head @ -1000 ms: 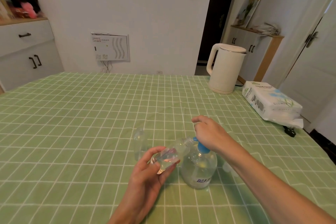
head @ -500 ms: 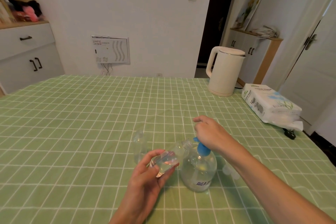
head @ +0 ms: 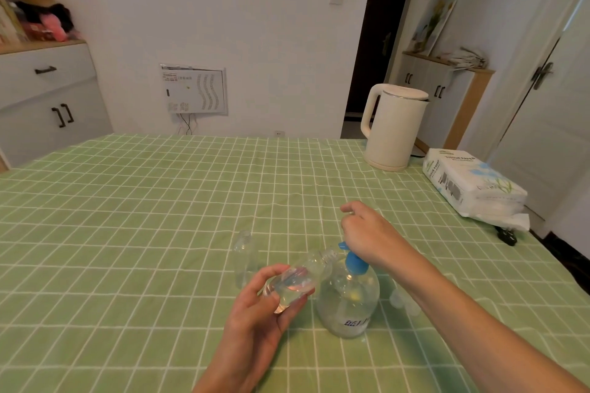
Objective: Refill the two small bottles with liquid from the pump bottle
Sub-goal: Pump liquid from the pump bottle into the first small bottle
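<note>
A clear round pump bottle (head: pixel 348 303) with a blue pump head stands on the green checked tablecloth (head: pixel 143 233). My right hand (head: pixel 367 236) rests on top of the pump head, palm down. My left hand (head: pixel 265 313) holds a small clear bottle (head: pixel 303 277) tilted, its open neck up against the blue nozzle; some liquid lies inside it. A second small clear bottle (head: pixel 244 257) stands upright just left of them, uncapped. Two small pale caps (head: pixel 404 301) lie behind my right forearm, partly hidden.
A cream electric kettle (head: pixel 391 128) stands at the back right of the table. Beside it lies a pack of tissue paper (head: pixel 472 188) near the right edge, with a black plug (head: pixel 507 236) next to it. Cabinets line both walls.
Both hands and the bottles keep their places; only the head camera has tilted slightly, shifting the scene a little lower in view.
</note>
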Available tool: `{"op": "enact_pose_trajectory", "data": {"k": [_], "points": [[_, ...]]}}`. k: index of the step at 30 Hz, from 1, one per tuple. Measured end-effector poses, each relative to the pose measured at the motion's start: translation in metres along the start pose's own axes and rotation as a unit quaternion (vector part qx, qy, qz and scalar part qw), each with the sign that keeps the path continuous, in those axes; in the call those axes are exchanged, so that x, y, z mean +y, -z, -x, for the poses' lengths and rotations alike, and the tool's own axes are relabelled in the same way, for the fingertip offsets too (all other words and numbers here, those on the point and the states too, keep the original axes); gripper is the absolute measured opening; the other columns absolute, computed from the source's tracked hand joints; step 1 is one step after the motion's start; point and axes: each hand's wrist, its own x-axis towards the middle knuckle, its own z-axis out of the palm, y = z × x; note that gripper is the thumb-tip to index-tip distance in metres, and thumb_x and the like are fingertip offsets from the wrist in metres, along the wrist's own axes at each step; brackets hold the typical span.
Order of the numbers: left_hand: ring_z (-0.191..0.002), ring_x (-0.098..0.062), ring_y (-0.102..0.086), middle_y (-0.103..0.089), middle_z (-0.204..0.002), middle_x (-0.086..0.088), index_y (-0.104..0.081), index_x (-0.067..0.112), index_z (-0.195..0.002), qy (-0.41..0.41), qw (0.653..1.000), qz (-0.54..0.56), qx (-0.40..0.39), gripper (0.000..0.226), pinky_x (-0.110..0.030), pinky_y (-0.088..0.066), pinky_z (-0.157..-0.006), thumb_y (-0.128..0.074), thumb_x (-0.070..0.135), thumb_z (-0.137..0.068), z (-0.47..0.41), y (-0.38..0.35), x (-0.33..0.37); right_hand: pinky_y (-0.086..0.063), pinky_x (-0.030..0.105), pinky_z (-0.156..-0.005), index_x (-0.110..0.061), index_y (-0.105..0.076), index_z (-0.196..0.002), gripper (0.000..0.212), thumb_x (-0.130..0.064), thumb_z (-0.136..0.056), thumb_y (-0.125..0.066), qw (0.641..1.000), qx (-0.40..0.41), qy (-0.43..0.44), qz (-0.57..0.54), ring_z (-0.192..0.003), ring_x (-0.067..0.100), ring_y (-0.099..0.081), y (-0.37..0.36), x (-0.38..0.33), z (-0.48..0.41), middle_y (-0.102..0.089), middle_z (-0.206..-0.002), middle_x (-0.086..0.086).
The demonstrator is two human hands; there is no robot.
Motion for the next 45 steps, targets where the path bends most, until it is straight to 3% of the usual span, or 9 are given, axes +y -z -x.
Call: {"op": "enact_pose_trajectory", "data": {"k": [12, 16, 19, 23, 30, 33, 38, 41, 45], "points": [[-0.118, -0.047, -0.065, -0.061, -0.132, -0.037, -0.056, -0.009, -0.121, -0.001, 1.0, 0.001, -0.002, 0.044, -0.037, -0.061, -0.087, -0.059, -0.007, -0.077, 0.0015, -0.0041, 0.0015, -0.041, 0.045, -0.109, -0.025, -0.046, -0.144, 0.053, -0.019, -0.093, -0.032, 1.0, -0.002, 0.004, 0.007, -0.126, 0.024, -0.054, -0.0075, 0.0051, 0.0027, -0.054, -0.142, 0.002], [-0.117, -0.046, -0.066, -0.061, -0.132, -0.037, -0.057, -0.009, -0.12, 0.0, 1.0, -0.001, 0.001, 0.043, -0.036, -0.061, -0.086, -0.059, -0.006, -0.077, 0.0022, -0.0041, 0.0013, -0.044, 0.04, -0.099, -0.024, -0.046, -0.143, 0.054, -0.02, -0.091, -0.034, 1.0, -0.002, -0.001, -0.003, -0.109, 0.02, -0.055, -0.0045, 0.0035, -0.0005, -0.055, -0.125, -0.002], [-0.118, -0.047, -0.065, -0.06, -0.133, -0.037, -0.057, -0.009, -0.121, 0.003, 1.0, -0.002, 0.0, 0.044, -0.036, -0.061, -0.086, -0.06, -0.006, -0.077, 0.0023, -0.0039, 0.0015, -0.045, 0.043, -0.102, -0.025, -0.047, -0.143, 0.054, -0.021, -0.09, -0.034, 1.0, 0.001, -0.001, -0.004, -0.113, 0.021, -0.056, -0.0018, 0.0009, -0.0023, -0.056, -0.13, -0.001], [-0.118, -0.047, -0.065, -0.06, -0.133, -0.036, -0.057, -0.008, -0.121, 0.002, 1.0, -0.001, 0.004, 0.044, -0.036, -0.061, -0.086, -0.06, -0.006, -0.077, 0.0016, -0.0034, 0.0009, -0.047, 0.041, -0.098, -0.026, -0.049, -0.141, 0.053, -0.022, -0.09, -0.034, 1.0, 0.002, 0.001, -0.013, -0.102, 0.02, -0.055, -0.0034, 0.0042, -0.0028, -0.053, -0.115, -0.003], [-0.116, -0.047, -0.066, -0.06, -0.134, -0.036, -0.055, -0.009, -0.124, -0.001, 1.0, -0.011, 0.003, 0.054, -0.037, -0.061, -0.088, -0.069, -0.006, -0.073, 0.0005, -0.0035, 0.0017, -0.043, 0.044, -0.106, -0.026, -0.046, -0.145, 0.055, -0.021, -0.092, -0.031, 1.0, -0.002, 0.003, 0.008, -0.123, 0.022, -0.055, -0.0079, 0.0049, 0.0025, -0.055, -0.137, 0.0], [-0.119, -0.047, -0.064, -0.06, -0.134, -0.036, -0.058, -0.009, -0.121, -0.003, 1.0, -0.01, 0.002, 0.046, -0.037, -0.061, -0.087, -0.065, -0.007, -0.075, 0.0012, -0.0038, 0.002, -0.044, 0.042, -0.103, -0.025, -0.048, -0.143, 0.054, -0.02, -0.091, -0.033, 1.0, -0.002, 0.003, -0.002, -0.108, 0.019, -0.054, -0.0068, 0.0043, 0.0007, -0.051, -0.116, -0.004], [-0.12, -0.048, -0.063, -0.059, -0.134, -0.037, -0.062, -0.008, -0.116, 0.0, 1.0, -0.012, 0.001, 0.045, -0.037, -0.061, -0.087, -0.07, -0.007, -0.072, 0.0011, -0.0037, 0.0023, -0.046, 0.039, -0.093, -0.025, -0.05, -0.14, 0.056, -0.023, -0.086, -0.034, 1.0, 0.001, 0.008, -0.011, -0.105, 0.018, -0.055, -0.0015, 0.0013, -0.0026, -0.056, -0.119, -0.001], [-0.12, -0.048, -0.064, -0.059, -0.135, -0.037, -0.061, -0.008, -0.117, -0.002, 1.0, -0.008, 0.005, 0.041, -0.037, -0.061, -0.087, -0.062, -0.006, -0.076, -0.0001, -0.0041, 0.001, -0.043, 0.035, -0.081, -0.026, -0.051, -0.139, 0.054, -0.022, -0.087, -0.035, 1.0, 0.0, 0.01, -0.027, -0.087, 0.013, -0.054, -0.0021, 0.0034, -0.004, -0.055, -0.108, -0.003], [-0.117, -0.048, -0.065, -0.062, -0.132, -0.034, -0.066, -0.004, -0.114, 0.002, 1.0, -0.011, 0.0, 0.045, -0.036, -0.061, -0.086, -0.073, -0.002, -0.07, 0.0009, -0.0048, 0.0027, -0.043, 0.037, -0.092, -0.026, -0.05, -0.141, 0.052, -0.018, -0.092, -0.034, 1.0, 0.007, 0.011, -0.017, -0.101, 0.016, -0.054, -0.007, 0.0054, -0.0033, -0.058, -0.133, 0.001]]}}
